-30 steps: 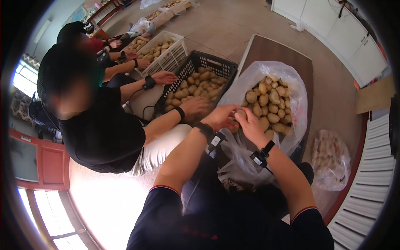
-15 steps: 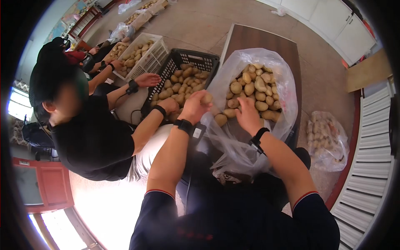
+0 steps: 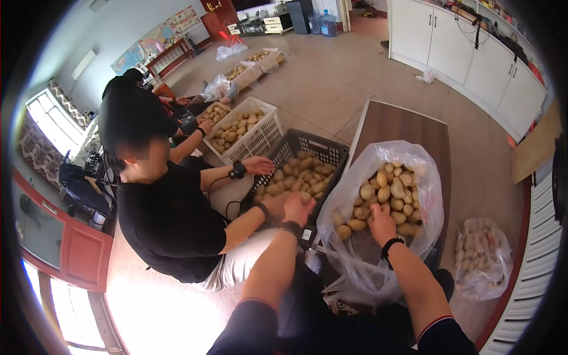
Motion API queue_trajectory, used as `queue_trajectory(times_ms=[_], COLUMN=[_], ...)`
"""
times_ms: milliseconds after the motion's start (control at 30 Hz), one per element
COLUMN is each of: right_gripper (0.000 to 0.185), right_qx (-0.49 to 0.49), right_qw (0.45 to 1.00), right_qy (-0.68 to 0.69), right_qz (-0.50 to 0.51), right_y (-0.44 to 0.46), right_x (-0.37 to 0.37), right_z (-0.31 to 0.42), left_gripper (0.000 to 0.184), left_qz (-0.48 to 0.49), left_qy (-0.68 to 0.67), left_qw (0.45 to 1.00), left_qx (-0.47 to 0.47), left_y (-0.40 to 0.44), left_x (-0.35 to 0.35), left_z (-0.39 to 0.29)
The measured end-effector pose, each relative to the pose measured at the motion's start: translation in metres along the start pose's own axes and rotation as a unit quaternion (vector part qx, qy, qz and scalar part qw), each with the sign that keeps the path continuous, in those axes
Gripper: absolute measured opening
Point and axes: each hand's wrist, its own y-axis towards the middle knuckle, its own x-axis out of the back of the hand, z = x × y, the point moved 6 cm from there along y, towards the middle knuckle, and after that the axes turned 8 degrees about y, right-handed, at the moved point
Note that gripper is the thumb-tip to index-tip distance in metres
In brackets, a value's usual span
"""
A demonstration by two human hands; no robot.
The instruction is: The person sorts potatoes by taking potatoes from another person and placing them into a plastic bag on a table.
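My left hand (image 3: pixel 296 211) is over the near right side of a black plastic crate (image 3: pixel 340 157), with its fingers around a potato (image 3: pixel 305 197). Its fingertips are partly blurred. Inside a clear plastic bag (image 3: pixel 430 171), my right hand (image 3: pixel 382 223) has its fingers bent against a potato at the near edge of the pile. More potatoes (image 3: pixel 397 188) fill the bag beyond that hand. Many potatoes (image 3: pixel 289 171) also lie in the black crate. A co-worker's hand (image 3: pixel 258 165) is held over the crate's left side, and their other hand is beside my left hand.
The bag rests on a brown board (image 3: pixel 387 121). A white crate of potatoes (image 3: pixel 269 127) stands beyond the black crate. On the floor at right is another filled plastic bag (image 3: pixel 482 254). The co-worker in black (image 3: pixel 171 219) sits close at my left.
The view has tilted up, showing more of the room. My left hand has moved from beside the bag to over the black crate with its potato. My right hand's fingers have closed in on the pile.
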Motion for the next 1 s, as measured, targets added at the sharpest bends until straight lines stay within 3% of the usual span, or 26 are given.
queue_trajectory(times_ms=[67, 167, 267, 300, 333, 367, 400, 500, 533, 567, 600, 633, 667, 700, 733, 767, 800, 833, 933, 1000], right_gripper=[0.034, 0.036, 0.040, 0.040, 0.041, 0.043, 0.045, 0.046, 0.040, 0.040, 0.041, 0.041, 0.041, 0.041, 0.041, 0.041, 0.041, 0.041, 0.040, 0.041], right_qx=[-0.059, -0.049, -0.060, -0.059, -0.082, -0.106, -0.127, -0.147, -0.087, -0.087, -0.075, -0.063, -0.065, -0.050, -0.044, -0.038, -0.066, -0.094, -0.083, -0.079], right_qw=[0.998, 0.994, 0.983, 0.982, 0.979, 0.976, 0.973, 0.954, 0.971, 0.971, 0.965, 0.959, 0.958, 0.951, 0.946, 0.941, 0.918, 0.888, 0.877, 0.856], right_qy=[0.008, 0.087, 0.148, 0.149, 0.158, 0.166, 0.181, 0.253, 0.194, 0.195, 0.227, 0.260, 0.261, 0.294, 0.311, 0.328, 0.390, 0.449, 0.474, 0.510], right_qz=[-0.003, -0.049, -0.094, -0.099, -0.098, -0.098, -0.071, -0.063, -0.105, -0.110, -0.103, -0.096, -0.098, -0.084, -0.077, -0.070, -0.031, 0.007, 0.020, 0.032], right_y=[-0.003, -0.006, -0.016, -0.020, -0.026, -0.031, -0.031, -0.035, -0.033, -0.034, -0.036, -0.035, -0.032, -0.026, -0.025, -0.024, -0.026, -0.028, -0.017, -0.012], right_x=[0.001, 0.002, 0.003, 0.003, 0.003, 0.004, -0.002, -0.023, -0.031, -0.028, -0.025, -0.025, -0.026, -0.033, -0.030, -0.027, -0.012, -0.006, -0.014, -0.011], right_z=[-0.006, -0.018, -0.027, -0.025, -0.024, -0.026, -0.034, -0.054, -0.063, -0.060, -0.050, -0.045, -0.042, -0.042, -0.034, -0.025, 0.004, 0.020, 0.027, 0.043], left_gripper=[0.038, 0.038, 0.042, 0.040, 0.039, 0.039, 0.037, 0.034, 0.032, 0.031, 0.029, 0.026, 0.024, 0.023, 0.023, 0.025, 0.028, 0.028, 0.042, 0.043], left_qz=[0.029, 0.026, 0.031, 0.025, 0.017, 0.017, 0.037, 0.046, 0.064, 0.082, 0.104, 0.026, 0.016, 0.005, 0.006, 0.067, 0.128, 0.128, 0.276, 0.312], left_qy=[0.297, 0.319, 0.183, 0.369, 0.541, 0.541, 0.461, 0.549, 0.590, 0.628, 0.308, -0.075, -0.127, -0.176, -0.174, -0.139, -0.104, -0.104, -0.012, -0.019], left_qw=[0.940, 0.934, 0.978, 0.922, 0.831, 0.830, 0.881, 0.825, 0.789, 0.748, 0.945, 0.993, 0.975, 0.943, 0.943, 0.953, 0.959, 0.959, 0.934, 0.919], left_qx=[-0.165, -0.161, -0.099, -0.116, -0.129, -0.134, -0.100, -0.123, -0.161, -0.197, -0.042, 0.083, 0.183, 0.282, 0.285, 0.259, 0.231, 0.232, 0.225, 0.241], left_y=[0.002, 0.000, -0.009, -0.016, -0.022, -0.029, -0.034, -0.016, -0.011, -0.007, 0.000, -0.003, -0.009, -0.022, -0.027, -0.031, -0.036, -0.045, -0.075, -0.088], left_x=[0.002, 0.000, -0.001, -0.002, -0.005, -0.007, -0.008, -0.004, -0.005, -0.009, -0.011, -0.014, -0.019, -0.027, -0.033, -0.045, -0.057, -0.064, -0.093, -0.104], left_z=[0.005, 0.011, -0.021, -0.038, -0.053, -0.067, -0.076, -0.047, -0.040, -0.027, -0.012, -0.014, -0.017, -0.030, -0.038, -0.047, -0.058, -0.073, -0.100, -0.109])
